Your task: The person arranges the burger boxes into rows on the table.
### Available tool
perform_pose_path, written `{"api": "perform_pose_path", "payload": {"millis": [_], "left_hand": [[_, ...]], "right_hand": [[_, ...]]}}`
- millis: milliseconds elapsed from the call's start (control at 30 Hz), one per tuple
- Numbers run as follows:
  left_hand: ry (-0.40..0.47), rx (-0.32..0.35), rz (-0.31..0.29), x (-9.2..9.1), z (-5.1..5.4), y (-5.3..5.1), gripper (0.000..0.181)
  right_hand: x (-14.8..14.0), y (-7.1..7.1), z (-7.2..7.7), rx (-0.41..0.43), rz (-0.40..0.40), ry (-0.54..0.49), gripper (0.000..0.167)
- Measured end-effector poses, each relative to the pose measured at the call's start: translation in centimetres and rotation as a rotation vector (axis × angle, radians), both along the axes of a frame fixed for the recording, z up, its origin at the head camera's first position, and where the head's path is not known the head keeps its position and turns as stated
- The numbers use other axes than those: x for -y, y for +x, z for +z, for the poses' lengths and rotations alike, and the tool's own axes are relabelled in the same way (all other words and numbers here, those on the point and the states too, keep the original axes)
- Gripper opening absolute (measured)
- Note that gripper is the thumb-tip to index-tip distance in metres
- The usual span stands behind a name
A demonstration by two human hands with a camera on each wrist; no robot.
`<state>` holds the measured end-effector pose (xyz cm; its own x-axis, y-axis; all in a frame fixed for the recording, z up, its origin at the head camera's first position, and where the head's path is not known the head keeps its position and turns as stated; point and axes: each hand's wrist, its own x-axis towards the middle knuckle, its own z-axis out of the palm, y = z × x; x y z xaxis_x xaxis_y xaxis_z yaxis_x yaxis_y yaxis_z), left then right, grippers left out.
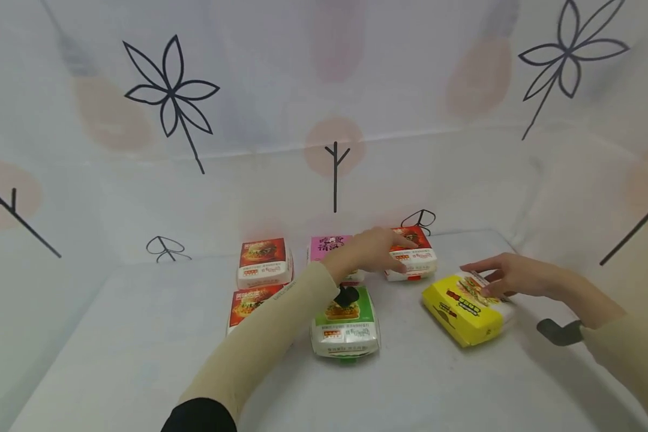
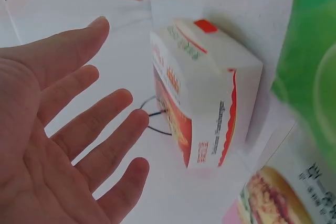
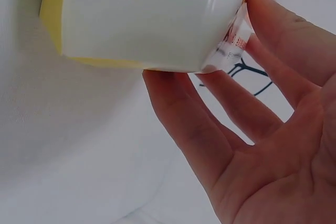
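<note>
My right hand [image 1: 524,277] holds a yellow and white burger box [image 1: 459,306] at the right, its printed lid facing up. In the right wrist view the thumb [image 3: 289,30] lies at one edge of the box and fingertips [image 3: 163,80] touch another side. My left hand [image 1: 375,249] reaches over to a red and white burger box [image 1: 413,261] at the back right. Seen in the left wrist view, its fingers [image 2: 100,114] are spread apart and the palm holds nothing; the red and white box [image 2: 220,93] stands just beyond the fingertips.
A pink burger box [image 1: 324,245] is partly hidden behind my left wrist. In front of it sits a green and white one [image 1: 345,333]. Two red and white boxes, one at the back [image 1: 264,267] and one nearer [image 1: 248,305], stand left. A patterned white sheet [image 1: 270,192] hangs behind the table.
</note>
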<state>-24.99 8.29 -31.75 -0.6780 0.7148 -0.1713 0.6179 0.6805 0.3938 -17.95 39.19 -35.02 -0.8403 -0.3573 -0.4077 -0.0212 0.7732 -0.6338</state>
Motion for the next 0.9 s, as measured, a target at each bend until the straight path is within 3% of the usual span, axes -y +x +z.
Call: {"api": "perform_pose_path", "payload": {"millis": [167, 500, 733, 900], "left_hand": [[0.037, 0.018, -0.074, 0.4, -0.9, 1.7, 0.053], [-0.016, -0.009, -0.253, -0.3, -1.4, 5.6, 0.05], [-0.039, 0.041, -0.257, -0.7, -2.4, 6.6, 0.053], [-0.049, -0.004, -0.228, -0.8, -2.7, 6.6, 0.056]], "right_hand": [[0.6, 0.3, -0.1, -0.008, 0.004, -0.014, 0.064], [2.5, 0.5, -0.4, -0.03, -0.009, -0.011, 0.068], [3.1, 1.0, -1.1, -0.099, 0.014, 0.013, 0.068], [3.1, 1.1, -1.1, -0.106, 0.011, 0.004, 0.068]]}}
